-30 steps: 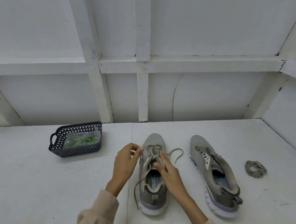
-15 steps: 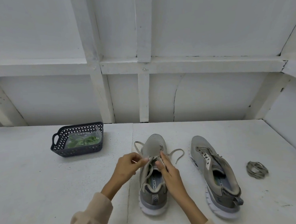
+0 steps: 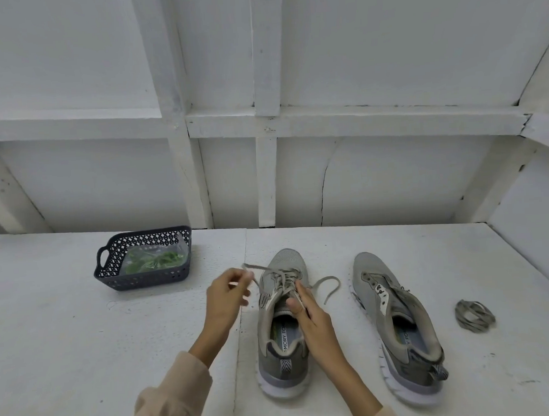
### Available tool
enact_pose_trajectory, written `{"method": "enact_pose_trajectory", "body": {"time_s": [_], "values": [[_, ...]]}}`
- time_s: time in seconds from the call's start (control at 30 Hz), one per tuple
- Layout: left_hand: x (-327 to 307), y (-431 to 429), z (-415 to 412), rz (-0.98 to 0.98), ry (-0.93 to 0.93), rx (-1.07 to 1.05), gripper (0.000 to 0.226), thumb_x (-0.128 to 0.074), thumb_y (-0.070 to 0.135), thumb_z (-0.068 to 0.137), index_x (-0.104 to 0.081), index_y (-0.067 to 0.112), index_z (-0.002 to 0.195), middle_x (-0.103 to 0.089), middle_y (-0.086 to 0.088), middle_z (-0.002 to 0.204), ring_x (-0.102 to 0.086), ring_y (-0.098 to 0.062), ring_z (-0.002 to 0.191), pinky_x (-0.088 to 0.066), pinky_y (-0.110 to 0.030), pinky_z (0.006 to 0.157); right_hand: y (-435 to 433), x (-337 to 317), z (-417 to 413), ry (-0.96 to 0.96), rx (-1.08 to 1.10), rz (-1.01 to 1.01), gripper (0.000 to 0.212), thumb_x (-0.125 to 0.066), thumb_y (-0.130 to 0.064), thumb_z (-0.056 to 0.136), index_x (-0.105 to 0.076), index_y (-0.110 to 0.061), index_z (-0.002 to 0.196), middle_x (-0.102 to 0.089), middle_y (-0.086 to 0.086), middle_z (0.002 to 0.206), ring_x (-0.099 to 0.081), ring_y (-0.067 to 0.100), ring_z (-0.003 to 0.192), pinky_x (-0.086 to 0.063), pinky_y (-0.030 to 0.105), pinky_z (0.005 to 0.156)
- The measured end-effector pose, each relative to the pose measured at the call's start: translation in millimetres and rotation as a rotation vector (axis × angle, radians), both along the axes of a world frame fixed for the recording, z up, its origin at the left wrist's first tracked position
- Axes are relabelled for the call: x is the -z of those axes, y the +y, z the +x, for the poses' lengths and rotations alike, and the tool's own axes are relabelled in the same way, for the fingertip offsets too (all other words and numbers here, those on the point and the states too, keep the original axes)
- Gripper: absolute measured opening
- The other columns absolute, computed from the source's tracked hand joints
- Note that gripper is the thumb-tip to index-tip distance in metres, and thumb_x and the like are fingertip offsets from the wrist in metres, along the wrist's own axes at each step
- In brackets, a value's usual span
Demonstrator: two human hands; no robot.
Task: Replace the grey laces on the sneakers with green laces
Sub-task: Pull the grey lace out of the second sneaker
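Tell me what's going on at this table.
A person is unlacing a pair of grey sneakers. The left hand pinches the grey lace and holds it out to the side of the laced sneaker, while the right hand holds that shoe at its eyelets. The second sneaker has no lace; a coiled grey lace lies on the table beside it. The green laces wait in a dark basket, untouched.
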State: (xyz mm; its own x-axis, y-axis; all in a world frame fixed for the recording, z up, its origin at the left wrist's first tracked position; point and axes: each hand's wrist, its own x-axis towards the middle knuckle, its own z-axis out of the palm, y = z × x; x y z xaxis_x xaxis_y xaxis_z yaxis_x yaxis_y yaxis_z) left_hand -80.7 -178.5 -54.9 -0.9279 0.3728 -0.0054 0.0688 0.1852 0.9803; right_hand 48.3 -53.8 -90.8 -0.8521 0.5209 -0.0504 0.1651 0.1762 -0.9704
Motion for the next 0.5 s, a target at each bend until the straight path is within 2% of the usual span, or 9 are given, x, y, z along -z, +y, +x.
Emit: {"method": "enact_pose_trajectory", "body": {"time_s": [0.03, 0.1, 0.17, 0.23, 0.33, 0.37, 0.43, 0.47, 0.5], "values": [[-2.7, -0.7, -2.7, 0.067, -0.012, -0.090, 0.016, -0.064, 0.023, 0.093, -0.066, 0.010, 0.084, -0.065, -0.003, 0.080, -0.061, -0.017, 0.070, -0.052, -0.023, 0.054, -0.2, 0.4, 0.0, 0.013, 0.008, -0.001, 0.077, -0.046, -0.066, 0.087, -0.030, -0.024, 0.149, -0.029, -0.016, 0.148, -0.020, -0.006, 0.136, -0.016, -0.008, 0.096], [-5.8, -2.0, -3.0, 0.055, -0.041, -0.064, 0.022, -0.065, 0.031, 0.092, -0.066, 0.010, 0.088, -0.065, -0.004, 0.084, -0.061, -0.017, 0.072, -0.051, -0.024, 0.055, -0.4, 1.6, -0.1, 0.028, 0.018, -0.003, 0.083, -0.046, -0.072, 0.084, -0.031, -0.024, 0.149, -0.028, -0.018, 0.147, -0.021, -0.006, 0.136, -0.016, -0.008, 0.095], [-0.8, -1.3, 3.8, -0.099, -0.062, 0.128, 0.026, -0.067, 0.036, 0.089, -0.068, 0.011, 0.089, -0.067, -0.001, 0.083, -0.061, -0.014, 0.070, -0.049, -0.021, 0.053, -0.1, 2.5, -0.6, 0.026, 0.012, -0.012, 0.071, -0.046, -0.057, 0.089, -0.031, -0.024, 0.149, -0.028, -0.019, 0.145, -0.021, -0.006, 0.136, -0.017, -0.009, 0.094], [6.1, 0.6, 10.1, -0.144, -0.065, 0.209, 0.020, -0.068, 0.029, 0.090, -0.069, 0.010, 0.086, -0.068, 0.002, 0.075, -0.060, -0.013, 0.065, -0.048, -0.022, 0.052, -0.2, 1.1, -0.7, 0.019, -0.001, -0.008, 0.066, -0.047, -0.049, 0.089, -0.032, -0.024, 0.149, -0.028, -0.020, 0.144, -0.021, -0.006, 0.135, -0.017, -0.009, 0.094], [8.4, 2.4, 10.7, 0.096, -0.188, -0.018, 0.014, -0.061, 0.018, 0.095, -0.064, 0.005, 0.090, -0.069, -0.005, 0.073, -0.059, -0.019, 0.064, -0.051, -0.027, 0.056, 1.4, -2.4, 0.5, 0.059, 0.009, -0.075, 0.065, -0.049, -0.049, 0.087, -0.039, -0.023, 0.145, -0.035, -0.018, 0.143, -0.028, -0.004, 0.135, -0.022, -0.006, 0.096], [8.1, 2.3, 10.6, 0.180, -0.232, -0.082, 0.013, -0.060, 0.018, 0.096, -0.063, 0.005, 0.094, -0.070, -0.008, 0.079, -0.062, -0.021, 0.067, -0.054, -0.029, 0.061, 3.8, -2.6, 1.1, 0.088, 0.065, -0.126, 0.061, -0.052, -0.050, 0.088, -0.044, -0.023, 0.142, -0.041, -0.016, 0.142, -0.035, -0.001, 0.133, -0.028, 0.000, 0.100], [11.3, 1.4, 12.7, 0.189, -0.217, -0.080, 0.012, -0.061, 0.021, 0.095, -0.063, 0.009, 0.099, -0.072, -0.008, 0.091, -0.068, -0.023, 0.081, -0.057, -0.033, 0.073, 14.0, 1.5, 2.3, 0.137, 0.228, -0.121, 0.040, -0.061, -0.049, 0.089, -0.061, -0.025, 0.121, -0.061, -0.009, 0.128, -0.056, 0.006, 0.117, -0.047, 0.026, 0.100], [15.6, 0.8, 15.1, 0.138, -0.173, -0.024, 0.014, -0.064, 0.024, 0.093, -0.065, 0.012, 0.101, -0.072, -0.006, 0.096, -0.069, -0.022, 0.089, -0.057, -0.034, 0.081, 20.9, 2.9, 2.6, 0.131, 0.284, -0.040, 0.028, -0.064, -0.043, 0.086, -0.066, -0.024, 0.107, -0.067, -0.007, 0.113, -0.062, 0.008, 0.103, -0.053, 0.036, 0.091], [20.4, 0.2, 19.0, 0.081, -0.126, 0.047, 0.019, -0.067, 0.030, 0.091, -0.066, 0.016, 0.104, -0.072, -0.002, 0.101, -0.068, -0.019, 0.097, -0.055, -0.033, 0.087, 26.8, 1.8, 2.6, 0.105, 0.287, 0.038, 0.016, -0.068, -0.036, 0.085, -0.069, -0.024, 0.095, -0.068, -0.007, 0.099, -0.063, 0.008, 0.090, -0.055, 0.040, 0.080]]}}
